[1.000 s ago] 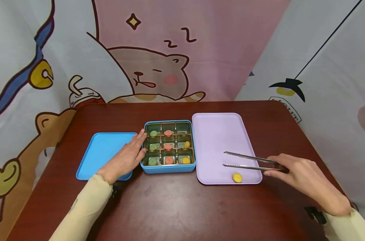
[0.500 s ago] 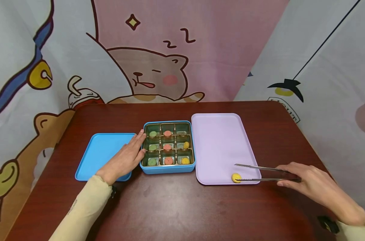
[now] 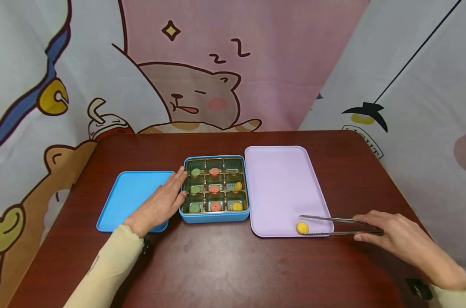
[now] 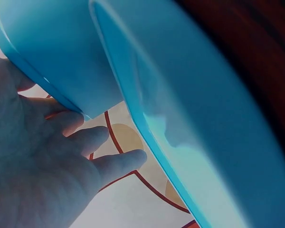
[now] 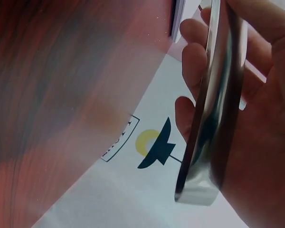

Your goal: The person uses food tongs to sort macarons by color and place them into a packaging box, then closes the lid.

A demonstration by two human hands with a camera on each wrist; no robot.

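Note:
My right hand [image 3: 398, 239] holds metal tongs [image 5: 218, 114] between thumb and fingers. Over the near end of the lilac tray [image 3: 283, 179], their spread tips lie on either side of a small round yellow piece [image 3: 302, 228], which looks like a mini macaron; whether they touch it I cannot tell. My left hand [image 3: 157, 207] rests its extended fingers against the left side of a blue box [image 3: 213, 218]. Inside, a gold divided insert holds green pieces [image 3: 195, 189] in the left column, pink pieces [image 3: 214, 188] in the middle and two yellow pieces [image 3: 237, 206] at right; the back right compartment is bare.
A blue lid [image 3: 136, 192] lies left of the box, partly under my left forearm. The lilac tray adjoins the box's right side. All stand on a dark brown table [image 3: 225, 265], with a printed cartoon curtain [image 3: 286, 64] behind.
My right hand has moved right and nearer to me, bringing the tongs' tips back to the yellow piece on the tray. The left hand stays at the box.

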